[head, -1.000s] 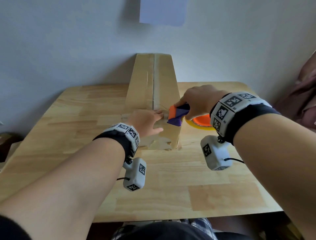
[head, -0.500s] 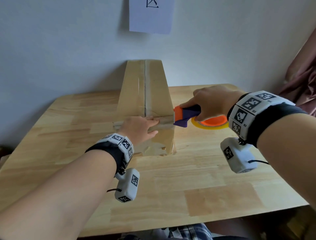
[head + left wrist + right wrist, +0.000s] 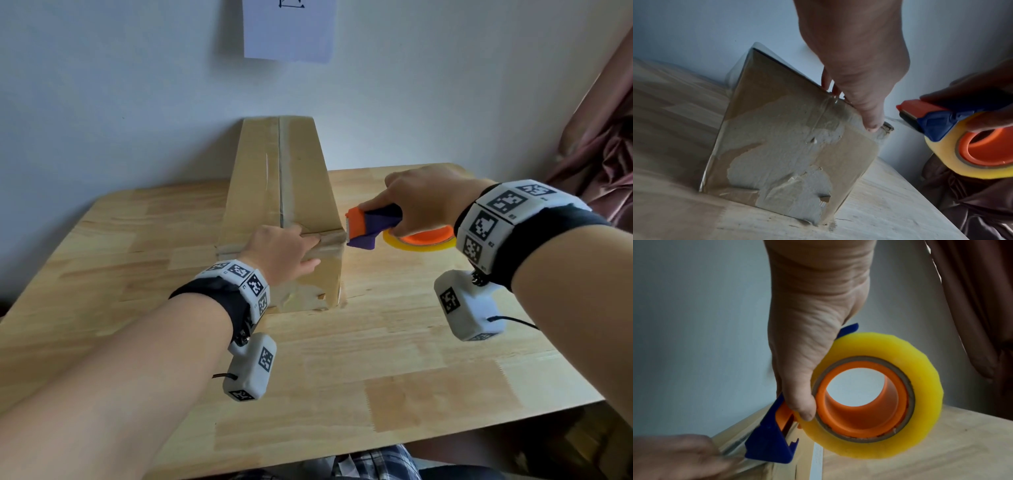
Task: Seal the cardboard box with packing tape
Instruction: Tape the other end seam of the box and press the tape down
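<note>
1. Here, a wooden table (image 3: 428,359) against a pale wall, bearing everything else.
2. Standing on it toward the back, the cardboard box (image 3: 253,178): long, its top seam already under a glossy strip, its near end face scuffed where the outer paper is torn away.
3. Probably light and fairly stiff, yet hollow, so likely to dent at mid-panel; best steadied along edges and corners, where the board is strongest.
4. Pressing flat on the near top edge, the left hand (image 3: 282,251): fingers straight, thumb laid down over the end face, pinning fresh tape to the board, not curled round anything.
5. Just off the box's right corner, the right hand (image 3: 424,202), fingers wrapped round the tape dispenser (image 3: 368,226), thumb hooked at the core.
6. Orange and blue in body, rigid plastic with a toothed cutter at the front; safest held by the rear frame, well clear of the teeth.
7. Mounted on it, the tape roll (image 3: 879,395), yellowish and thick.
8. Stretched between cutter and corner, a clear tape span (image 3: 733,446), thin, slick on its back, sticky beneath, apt to wrinkle or fold on itself; seemingly about to be cut.
</note>
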### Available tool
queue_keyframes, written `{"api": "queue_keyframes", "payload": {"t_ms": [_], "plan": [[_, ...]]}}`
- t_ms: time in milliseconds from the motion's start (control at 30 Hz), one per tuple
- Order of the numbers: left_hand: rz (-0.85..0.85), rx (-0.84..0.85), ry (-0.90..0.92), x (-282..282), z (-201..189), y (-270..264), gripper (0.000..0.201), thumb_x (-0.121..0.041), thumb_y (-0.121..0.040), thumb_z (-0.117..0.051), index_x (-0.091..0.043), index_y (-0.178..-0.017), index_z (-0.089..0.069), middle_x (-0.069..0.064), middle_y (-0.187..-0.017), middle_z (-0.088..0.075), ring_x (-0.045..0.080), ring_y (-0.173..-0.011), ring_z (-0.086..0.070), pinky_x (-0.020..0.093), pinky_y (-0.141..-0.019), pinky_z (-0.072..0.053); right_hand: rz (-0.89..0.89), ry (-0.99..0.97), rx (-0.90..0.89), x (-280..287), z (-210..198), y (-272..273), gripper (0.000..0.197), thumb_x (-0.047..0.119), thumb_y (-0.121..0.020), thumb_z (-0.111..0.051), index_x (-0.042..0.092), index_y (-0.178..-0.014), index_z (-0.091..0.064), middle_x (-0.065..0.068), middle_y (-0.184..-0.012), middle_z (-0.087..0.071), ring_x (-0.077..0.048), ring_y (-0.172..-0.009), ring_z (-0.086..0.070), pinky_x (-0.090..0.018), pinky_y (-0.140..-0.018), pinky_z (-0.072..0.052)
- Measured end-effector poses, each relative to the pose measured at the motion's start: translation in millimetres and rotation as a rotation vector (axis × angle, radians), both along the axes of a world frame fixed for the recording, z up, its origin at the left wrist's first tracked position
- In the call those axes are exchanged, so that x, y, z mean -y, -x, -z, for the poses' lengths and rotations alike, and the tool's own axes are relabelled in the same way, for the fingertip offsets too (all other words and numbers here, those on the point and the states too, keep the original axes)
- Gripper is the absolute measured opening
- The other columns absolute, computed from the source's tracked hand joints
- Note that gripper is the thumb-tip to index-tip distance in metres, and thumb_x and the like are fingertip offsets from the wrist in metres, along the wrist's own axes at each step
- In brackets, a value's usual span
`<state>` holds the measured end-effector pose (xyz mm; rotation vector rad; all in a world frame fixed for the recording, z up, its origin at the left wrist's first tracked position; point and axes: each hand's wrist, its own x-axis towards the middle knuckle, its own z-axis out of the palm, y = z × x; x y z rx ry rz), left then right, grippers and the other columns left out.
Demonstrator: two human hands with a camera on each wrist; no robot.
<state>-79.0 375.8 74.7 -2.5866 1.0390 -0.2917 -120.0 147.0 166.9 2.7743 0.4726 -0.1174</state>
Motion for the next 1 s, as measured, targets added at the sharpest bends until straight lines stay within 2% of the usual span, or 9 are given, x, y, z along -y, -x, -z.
{"api": "queue_keyframes", "payload": {"t_ms": [67,133,233,567,667,767,900,967,1000], "plan": [[0.026,-0.054,0.096,0.9,7.0,-0.3,0.053,-0.053,-0.094,-0.034,-0.022,-0.136,-0.043,0.003,-0.116,-0.055,0.018,-0.087,-0.057,0.026,-0.057,-0.043,-0.016,0.012,0.021,0.2,-9.3,-1.9,0.057,0.040,-0.085,-0.055,0.059,-0.134,-0.033,0.011,-0.091,-0.042,-0.012,-0.081,-0.046,-0.025,-0.057,-0.031],[0.055,-0.161,0.229,-0.6,17.5,3.2,0.056,-0.047,-0.094,-0.041,-0.016,-0.141,-0.038,0.005,-0.140,-0.045,0.020,-0.120,-0.049,0.029,-0.088,-0.046,-0.018,0.033,0.030,1.0,-12.5,-2.7,0.058,0.039,-0.084,-0.055,0.060,-0.134,-0.034,0.012,-0.089,-0.040,-0.012,-0.080,-0.047,-0.025,-0.058,-0.033],[0.045,-0.234,0.344,-8.0,31.0,10.2,0.066,-0.045,-0.094,-0.045,-0.015,-0.148,-0.022,0.003,-0.155,-0.021,0.017,-0.143,-0.020,0.026,-0.113,-0.015,0.008,0.024,0.025,5.1,-5.2,0.3,0.057,0.041,-0.085,-0.055,0.060,-0.134,-0.033,0.011,-0.090,-0.043,-0.012,-0.080,-0.047,-0.024,-0.053,-0.030],[-0.057,-0.288,0.386,-7.2,22.0,13.0,0.060,-0.050,-0.096,-0.035,-0.033,-0.149,-0.013,-0.011,-0.157,-0.009,0.007,-0.143,-0.010,0.019,-0.110,-0.008,0.090,-0.171,0.033,40.7,53.8,10.4,0.062,0.051,-0.085,-0.057,0.060,-0.138,-0.025,0.006,-0.095,-0.048,-0.016,-0.081,-0.051,-0.028,-0.064,-0.041],[-0.069,-0.254,0.350,-2.7,19.2,12.7,0.058,-0.049,-0.096,-0.035,-0.031,-0.148,-0.018,-0.008,-0.157,-0.013,0.009,-0.142,-0.017,0.022,-0.111,-0.017,0.098,-0.125,0.085,61.4,59.3,18.1,0.061,0.050,-0.086,-0.057,0.054,-0.140,-0.030,0.003,-0.097,-0.051,-0.020,-0.085,-0.053,-0.027,-0.065,-0.037],[-0.077,-0.158,0.204,11.7,10.7,11.3,0.053,-0.049,-0.096,-0.033,-0.027,-0.144,-0.024,-0.004,-0.156,-0.020,0.020,-0.128,-0.044,0.032,-0.081,-0.048,0.091,-0.072,0.104,65.8,58.8,18.4,0.057,0.049,-0.088,-0.052,0.054,-0.140,-0.029,0.004,-0.095,-0.048,-0.020,-0.086,-0.053,-0.027,-0.067,-0.035],[0.001,-0.084,-0.050,36.8,4.6,8.2,0.063,-0.055,-0.095,-0.028,-0.034,-0.148,0.000,0.003,-0.157,-0.009,0.026,-0.088,-0.062,0.028,-0.053,-0.049,0.057,-0.016,0.115,59.1,58.3,11.4,0.055,0.047,-0.089,-0.049,0.054,-0.140,-0.029,0.002,-0.099,-0.050,-0.022,-0.089,-0.054,-0.029,-0.070,-0.040],[0.029,-0.066,-0.061,43.5,2.5,7.7,0.059,-0.048,-0.098,-0.031,-0.031,-0.149,-0.007,0.005,-0.158,-0.005,0.029,-0.100,-0.059,0.032,-0.059,-0.048,0.059,-0.034,0.118,61.1,58.7,10.9,0.055,0.047,-0.089,-0.049,0.054,-0.140,-0.030,0.001,-0.101,-0.051,-0.023,-0.090,-0.054,-0.030,-0.072,-0.041],[0.053,-0.074,-0.037,46.0,1.9,7.3,0.056,-0.042,-0.098,-0.035,-0.026,-0.148,-0.015,0.006,-0.158,-0.006,0.030,-0.117,-0.051,0.036,-0.075,-0.049,0.060,-0.042,0.120,62.3,59.0,11.1,0.056,0.046,-0.089,-0.050,0.054,-0.140,-0.030,0.001,-0.102,-0.051,-0.023,-0.091,-0.055,-0.031,-0.072,-0.041]]}}
